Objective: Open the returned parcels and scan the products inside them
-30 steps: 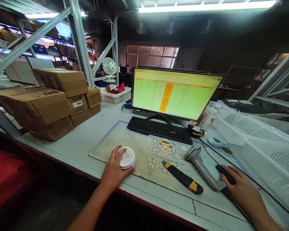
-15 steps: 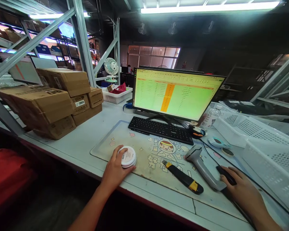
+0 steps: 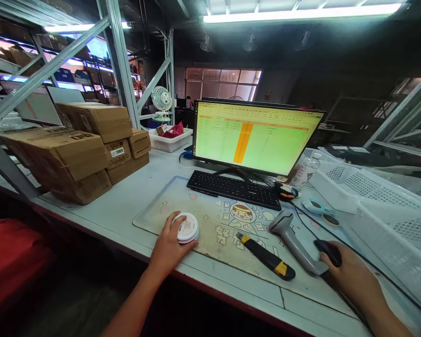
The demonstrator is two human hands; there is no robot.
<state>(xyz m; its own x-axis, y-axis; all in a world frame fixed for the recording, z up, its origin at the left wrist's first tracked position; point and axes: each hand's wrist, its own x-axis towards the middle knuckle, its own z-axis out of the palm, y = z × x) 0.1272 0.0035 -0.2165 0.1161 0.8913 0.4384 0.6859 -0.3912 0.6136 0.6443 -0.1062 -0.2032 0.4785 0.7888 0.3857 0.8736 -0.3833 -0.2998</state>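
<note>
My left hand (image 3: 167, 245) curls around a small round white container (image 3: 187, 228) with a label on its lid, resting on the desk mat (image 3: 210, 243). My right hand (image 3: 349, 276) lies over a black computer mouse (image 3: 328, 250), fingers wrapped on it. A grey barcode scanner (image 3: 294, 243) lies just left of the mouse. A black and yellow utility knife (image 3: 264, 257) lies between my two hands. Beyond them are a black keyboard (image 3: 233, 188) and a monitor (image 3: 254, 137) showing a green spreadsheet.
Stacked cardboard boxes (image 3: 77, 145) fill the desk's left side under metal shelving (image 3: 119, 65). White perforated baskets (image 3: 382, 206) stand at the right. A tape roll (image 3: 315, 206), a plastic bottle (image 3: 305, 172), a small fan (image 3: 161, 99) and a white basket (image 3: 170, 138) sit further back.
My right hand has shifted slightly on the mouse, fingers curling over it. The spreadsheet on the monitor has changed a little. My left hand stays on the white container.
</note>
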